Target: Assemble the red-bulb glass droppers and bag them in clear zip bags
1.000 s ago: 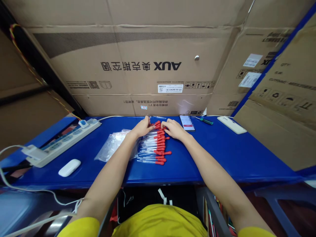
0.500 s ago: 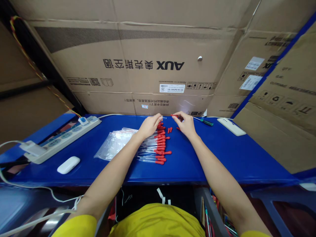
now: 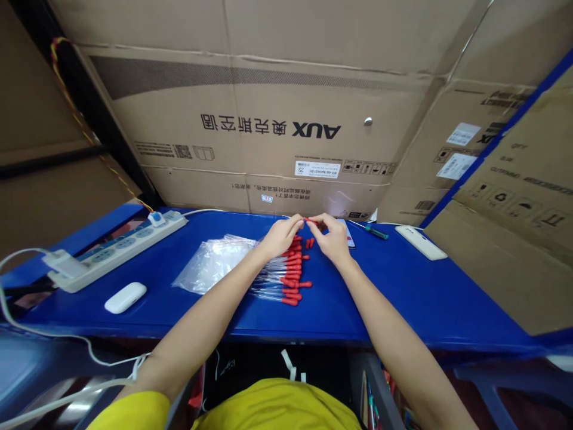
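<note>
At the back of the blue table my two hands meet, fingertips pinched. My left hand (image 3: 282,235) is closed on a clear dropper tube, mostly hidden by its fingers now. My right hand (image 3: 332,239) pinches a red rubber bulb (image 3: 310,221) against the tube's end; how far the bulb sits on it I cannot tell. Below and between the wrists lies a row of droppers (image 3: 292,275), clear tubes to the left and red bulbs to the right. A couple of loose red bulbs (image 3: 310,243) rest just beyond the row. Clear plastic bags (image 3: 215,263) lie beside my left forearm.
A flat phone-like thing (image 3: 351,236) shows partly behind my right hand. Farther right are a green-handled screwdriver (image 3: 376,232) and a white slab-shaped device (image 3: 421,242). On the left are a power strip (image 3: 129,243) and a white earbud case (image 3: 125,297). Cardboard (image 3: 268,77) walls the back.
My hands have come together, bringing the red bulb in my right hand to the tube in my left. The view has shifted slightly, and the flat phone-like thing now shows by my right hand.
</note>
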Motion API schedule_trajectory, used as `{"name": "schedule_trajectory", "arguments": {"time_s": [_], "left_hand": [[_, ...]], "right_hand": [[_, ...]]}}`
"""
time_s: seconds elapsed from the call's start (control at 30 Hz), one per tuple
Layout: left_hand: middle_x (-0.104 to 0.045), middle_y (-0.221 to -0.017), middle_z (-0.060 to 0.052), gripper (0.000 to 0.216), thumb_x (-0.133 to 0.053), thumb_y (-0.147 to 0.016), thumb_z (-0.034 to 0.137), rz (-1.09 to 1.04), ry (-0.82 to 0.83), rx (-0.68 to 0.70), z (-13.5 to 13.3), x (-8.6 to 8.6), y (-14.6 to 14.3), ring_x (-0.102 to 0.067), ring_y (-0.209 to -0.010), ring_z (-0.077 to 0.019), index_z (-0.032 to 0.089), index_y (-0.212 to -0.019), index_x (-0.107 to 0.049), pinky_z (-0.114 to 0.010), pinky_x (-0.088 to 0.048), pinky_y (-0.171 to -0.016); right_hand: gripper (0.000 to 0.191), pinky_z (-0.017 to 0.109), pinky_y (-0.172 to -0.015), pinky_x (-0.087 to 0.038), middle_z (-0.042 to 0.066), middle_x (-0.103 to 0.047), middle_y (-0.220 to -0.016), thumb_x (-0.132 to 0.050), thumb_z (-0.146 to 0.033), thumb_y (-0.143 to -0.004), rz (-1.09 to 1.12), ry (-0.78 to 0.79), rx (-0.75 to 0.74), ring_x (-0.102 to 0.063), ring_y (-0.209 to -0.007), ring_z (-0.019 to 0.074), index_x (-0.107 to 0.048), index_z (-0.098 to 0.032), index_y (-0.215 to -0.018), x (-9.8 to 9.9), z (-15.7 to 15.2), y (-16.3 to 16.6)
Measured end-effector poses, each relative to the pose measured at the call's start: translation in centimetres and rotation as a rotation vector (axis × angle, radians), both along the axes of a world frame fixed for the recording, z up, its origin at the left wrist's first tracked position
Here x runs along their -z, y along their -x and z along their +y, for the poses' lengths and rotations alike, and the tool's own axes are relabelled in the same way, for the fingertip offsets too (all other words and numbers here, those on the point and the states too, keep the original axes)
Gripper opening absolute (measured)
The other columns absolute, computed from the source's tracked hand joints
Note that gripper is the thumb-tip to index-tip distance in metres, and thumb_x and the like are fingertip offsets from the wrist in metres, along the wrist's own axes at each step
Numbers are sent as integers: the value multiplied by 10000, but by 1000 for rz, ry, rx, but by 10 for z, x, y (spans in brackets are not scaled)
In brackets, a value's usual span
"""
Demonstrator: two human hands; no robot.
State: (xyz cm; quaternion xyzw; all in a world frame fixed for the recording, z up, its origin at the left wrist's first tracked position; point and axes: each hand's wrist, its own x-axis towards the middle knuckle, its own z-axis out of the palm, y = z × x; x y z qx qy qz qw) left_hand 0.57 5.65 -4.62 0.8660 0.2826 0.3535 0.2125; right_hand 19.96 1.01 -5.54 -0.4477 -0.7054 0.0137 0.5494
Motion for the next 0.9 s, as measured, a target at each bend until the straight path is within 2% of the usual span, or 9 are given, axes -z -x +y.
{"name": "schedule_trajectory", "arguments": {"time_s": [0.3,0.47,0.9], "left_hand": [[-771,-990,-59,359,-324,-1126,452,169,-60,-60,3,1,5,-723,-920,-256,253,-1068,-617,-319,-455,-786],[-764,-951,-60,392,-306,-1132,471,235,-102,-98,1,-1,6,-723,-897,-257,256,-1066,-627,-313,-433,-741],[-779,-977,-81,380,-332,-1132,442,322,-169,-134,-2,-4,8,-729,-900,-276,263,-1116,-667,-316,-445,-761]], "right_hand": [[238,347,-745,-585,60,-821,-907,-689,-440,-996,52,45,-24,-725,-738,211,-793,-229,-962,-2,-1,-2],[227,352,-777,-604,60,-832,-927,-696,-430,-993,29,51,-73,-748,-770,217,-807,-232,-981,-1,-1,-5],[245,375,-818,-629,71,-844,-957,-701,-448,-983,37,81,-87,-782,-816,238,-820,-234,-974,2,0,-7]]}}
